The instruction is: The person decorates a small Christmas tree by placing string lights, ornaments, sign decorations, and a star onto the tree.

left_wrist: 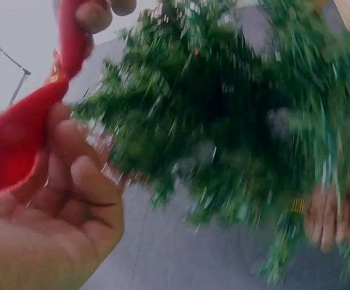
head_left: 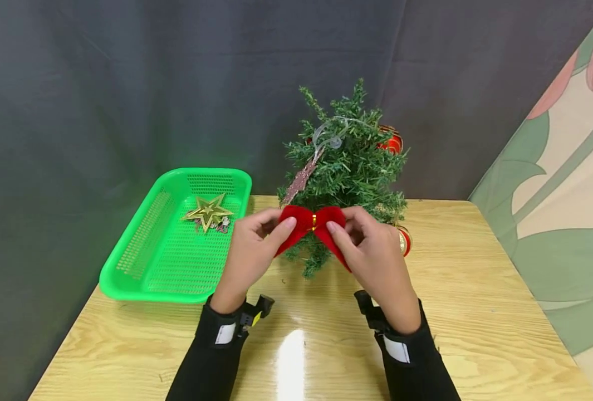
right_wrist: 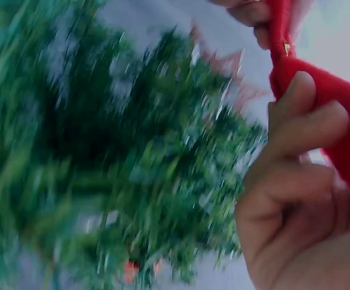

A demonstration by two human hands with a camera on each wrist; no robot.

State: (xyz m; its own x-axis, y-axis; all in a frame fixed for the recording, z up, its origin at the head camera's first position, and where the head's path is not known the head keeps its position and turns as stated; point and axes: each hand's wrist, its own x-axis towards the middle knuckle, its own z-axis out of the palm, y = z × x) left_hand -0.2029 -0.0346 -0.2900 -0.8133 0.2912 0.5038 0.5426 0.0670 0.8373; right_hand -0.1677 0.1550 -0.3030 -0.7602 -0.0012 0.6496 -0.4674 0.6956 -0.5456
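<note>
A red velvet bow [head_left: 303,218] with a gold tie at its middle is held up between both hands, in front of a small green Christmas tree [head_left: 356,167]. My left hand [head_left: 251,250] pinches the bow's left loop between thumb and fingers. On the other side, my right hand [head_left: 376,256] pinches the right loop the same way. The left wrist view shows the bow [left_wrist: 17,136] edge-on, fingers curled behind it. In the right wrist view the tree [right_wrist: 132,139] fills the left, blurred.
A green plastic basket [head_left: 176,298] on the left holds a gold star [head_left: 208,211] and small pieces. On the tree hang a pinkish glitter ornament [head_left: 300,181] and red baubles, one high on the right [head_left: 392,142]. A dark curtain [head_left: 126,83] stands behind the wooden table [head_left: 476,289].
</note>
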